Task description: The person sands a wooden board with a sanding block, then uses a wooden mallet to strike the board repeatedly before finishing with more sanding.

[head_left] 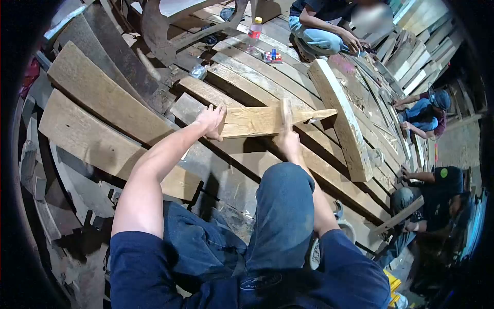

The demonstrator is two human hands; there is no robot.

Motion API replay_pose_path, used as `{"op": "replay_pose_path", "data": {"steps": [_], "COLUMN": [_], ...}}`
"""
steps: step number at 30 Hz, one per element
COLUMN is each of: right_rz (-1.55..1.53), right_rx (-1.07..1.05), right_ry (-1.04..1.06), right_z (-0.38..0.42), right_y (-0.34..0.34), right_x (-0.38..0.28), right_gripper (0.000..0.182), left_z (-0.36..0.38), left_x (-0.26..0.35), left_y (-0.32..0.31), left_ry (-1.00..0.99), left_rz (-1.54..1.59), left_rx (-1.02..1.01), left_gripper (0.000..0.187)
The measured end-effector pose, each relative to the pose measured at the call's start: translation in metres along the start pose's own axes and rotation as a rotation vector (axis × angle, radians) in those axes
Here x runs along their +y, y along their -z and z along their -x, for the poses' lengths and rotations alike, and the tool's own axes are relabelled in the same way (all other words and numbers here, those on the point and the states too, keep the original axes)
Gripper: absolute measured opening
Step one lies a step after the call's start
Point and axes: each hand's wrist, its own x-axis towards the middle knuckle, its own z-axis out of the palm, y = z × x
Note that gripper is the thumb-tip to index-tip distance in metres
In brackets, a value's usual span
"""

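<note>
1. On the plank floor, head view: we sit with one knee raised, and a short tapered wooden board [262, 121] lies across the floor planks [103, 98] in front of us, its pointed end toward the right.
2. Our left hand [212, 122] is pressed on the board's near-left end, fingers spread over the edge, pinning it down.
3. Our right hand [288, 140] is closed around a wooden handle [286, 112] that stands across the board near its middle; the tool's working end is not clear to us.
4. A thick beam [342, 121] lies just beyond the board's tip, angled away from us.
5. Judgement: we are mid-way in working the board's surface or edge with the hand tool, the board braced by hand only.
6. Next move, as we judge it: steady downward pressure from the left hand and a controlled stroke, keeping fingers clear of the tool's path.
7. Other persons sit nearby: one ahead [321, 26] and two to the right [432, 195].
8. A plastic bottle [254, 32] stands well apart, upright.
</note>
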Motion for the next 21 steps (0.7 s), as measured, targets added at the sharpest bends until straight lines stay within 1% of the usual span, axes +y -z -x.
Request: {"op": "replay_pose_path", "data": {"steps": [2, 3, 4, 6, 7, 8, 10, 11, 12, 14, 15, 16, 18, 19, 20, 21], "right_rz": [-0.05, 0.067, 0.265, 0.077, 0.011, -0.027, -0.17, -0.072, 0.123, 0.256, 0.128, 0.017, 0.047, -0.133, 0.075, 0.16], "right_rx": [-0.2, -0.455, -0.484, -0.212, -0.197, -0.104, -0.001, -0.107, -0.331, -0.43, -0.252, -0.175, -0.088, -0.048, -0.239, -0.296], "right_ry": [0.402, 0.421, 0.44, 0.266, -0.001, -0.134, 0.118, 0.399, 0.395, 0.307, 0.141, 0.015, -0.007, 0.238, 0.339, 0.321], "right_z": [0.03, 0.042, 0.038, 0.01, 0.002, -0.003, 0.014, 0.029, 0.042, 0.02, 0.005, -0.003, 0.002, 0.013, 0.032, 0.042], "right_y": [-0.006, 0.016, 0.018, 0.005, 0.013, 0.004, -0.027, -0.021, 0.013, 0.032, 0.025, 0.021, -0.002, -0.006, 0.0, 0.008], "right_x": [-0.018, -0.039, -0.034, 0.0, 0.002, 0.009, -0.001, -0.009, -0.038, -0.029, -0.017, -0.003, -0.007, -0.015, -0.022, -0.029], "right_gripper": [0.076, 0.074, 0.076, 0.076, 0.076, 0.076, 0.065, 0.066, 0.068, 0.069, 0.072, 0.075, 0.076, 0.075, 0.07, 0.069], "left_z": [0.0, -0.003, -0.002, 0.001, 0.003, 0.002, -0.001, 0.0, -0.001, 0.002, 0.002, 0.002, 0.002, -0.001, 0.0, 0.002], "left_x": [0.002, 0.0, 0.002, 0.003, 0.002, 0.001, 0.001, 0.003, 0.003, 0.003, 0.003, 0.002, 0.002, 0.002, 0.004, 0.005], "left_y": [-0.003, -0.01, -0.008, -0.004, -0.007, -0.009, -0.008, -0.002, -0.005, -0.009, -0.007, -0.004, -0.001, -0.003, -0.003, -0.004], "left_ry": [-0.011, -0.025, -0.021, 0.005, -0.009, -0.008, -0.013, -0.012, -0.008, 0.006, 0.004, -0.002, -0.017, -0.018, -0.013, -0.009], "left_rz": [-0.005, -0.01, -0.003, 0.013, -0.035, -0.036, -0.042, -0.014, -0.01, -0.004, 0.005, -0.007, -0.024, -0.075, -0.078, -0.082], "left_rx": [-0.002, 0.034, 0.022, 0.006, 0.036, 0.03, 0.016, -0.015, -0.001, 0.03, 0.025, 0.02, 0.006, -0.009, -0.008, -0.009], "left_gripper": [0.132, 0.132, 0.132, 0.132, 0.133, 0.133, 0.134, 0.133, 0.133, 0.132, 0.131, 0.131, 0.131, 0.132, 0.133, 0.134]}}
